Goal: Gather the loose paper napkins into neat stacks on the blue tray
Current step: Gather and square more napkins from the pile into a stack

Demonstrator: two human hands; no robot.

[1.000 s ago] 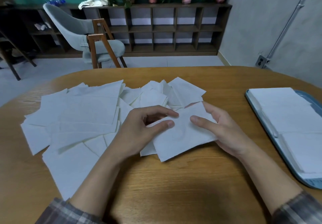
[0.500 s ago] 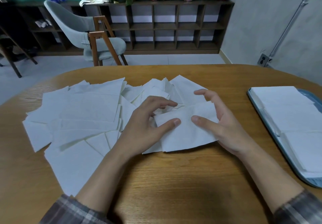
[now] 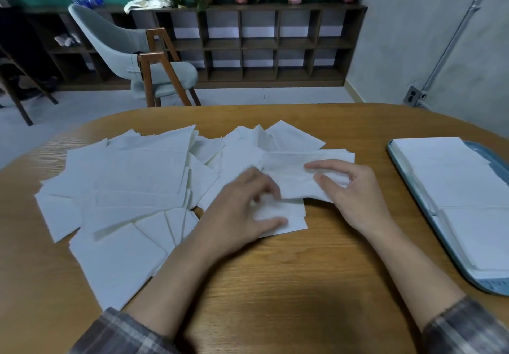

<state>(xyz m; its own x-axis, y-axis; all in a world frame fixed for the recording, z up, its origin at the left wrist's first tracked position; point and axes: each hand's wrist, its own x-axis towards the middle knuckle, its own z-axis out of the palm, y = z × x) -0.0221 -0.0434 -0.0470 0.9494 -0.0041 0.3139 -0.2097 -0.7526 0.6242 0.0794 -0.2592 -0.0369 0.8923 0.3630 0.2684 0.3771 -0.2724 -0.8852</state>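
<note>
Several loose white paper napkins lie spread in an overlapping heap over the left and middle of the wooden table. My right hand pinches a small bunch of napkins lifted a little off the heap. My left hand rests on flat napkins just below that bunch, thumb and fingers curled onto them. At the right edge lies the blue tray, with two neat white napkin stacks on it.
Bare wood stretches between the heap and the tray and along the near edge. Behind the table stand a grey chair with wooden legs and a dark cubby shelf topped with potted plants.
My right hand has lifted the napkin bunch up and to the right, away from my left hand. My left hand has dropped onto the flat napkins beneath.
</note>
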